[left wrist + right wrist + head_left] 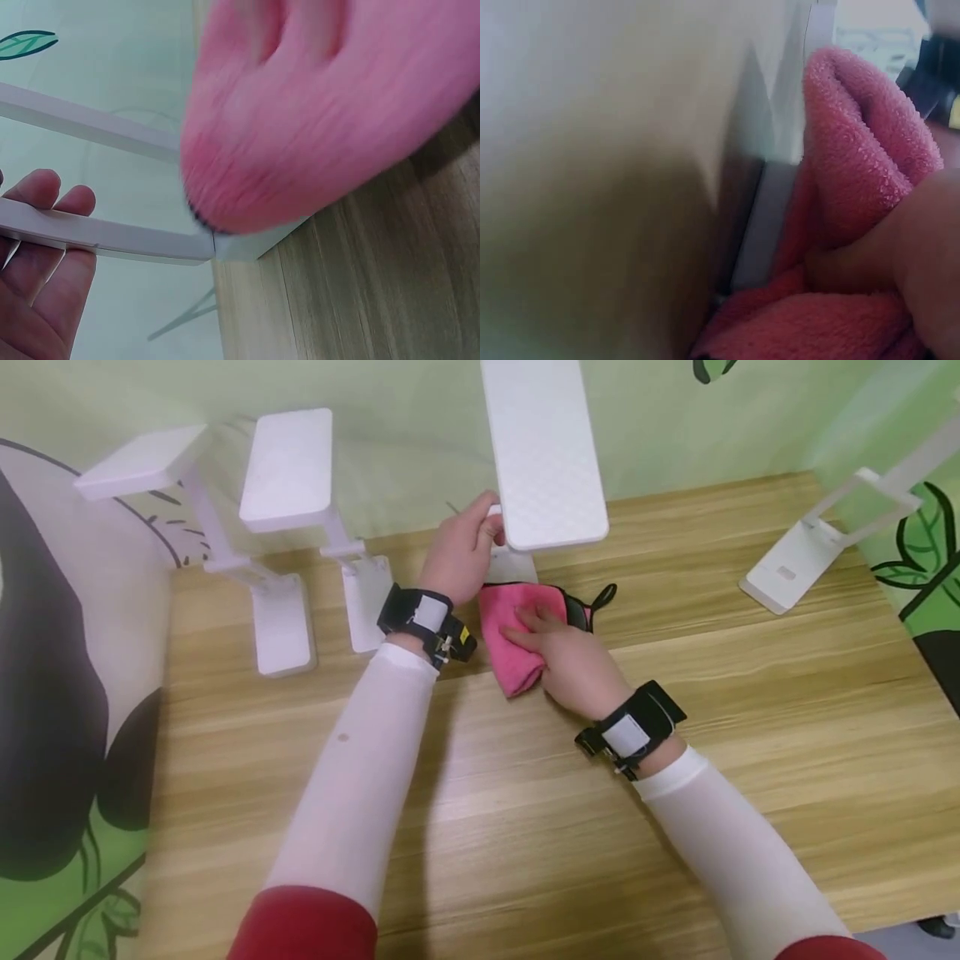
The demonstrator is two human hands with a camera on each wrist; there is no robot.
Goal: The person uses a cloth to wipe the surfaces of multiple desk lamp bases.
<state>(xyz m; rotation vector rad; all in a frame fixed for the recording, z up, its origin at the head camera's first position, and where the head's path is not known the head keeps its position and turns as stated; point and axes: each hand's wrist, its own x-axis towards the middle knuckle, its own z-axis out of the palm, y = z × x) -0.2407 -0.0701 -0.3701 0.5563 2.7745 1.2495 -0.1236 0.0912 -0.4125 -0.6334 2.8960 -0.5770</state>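
In the head view, a white desk lamp (547,460) stands at the back middle of the table. My left hand (459,552) grips one bar of its arm; the left wrist view shows the fingers round that white bar (120,238). A pink cloth (510,643) with a black edge and hanging loop covers much of the lamp's base (513,565). My right hand (577,664) holds the cloth against the base, fingers spread over it. Up close in the right wrist view, the thumb (855,262) presses into folds of the cloth beside the base's edge.
Two more white lamps, a far-left lamp (283,627) and its neighbour (363,602), stand left of my hands. Another lamp (795,564) is at the right. Behind the wooden table (510,827) rises a painted green wall (405,435).
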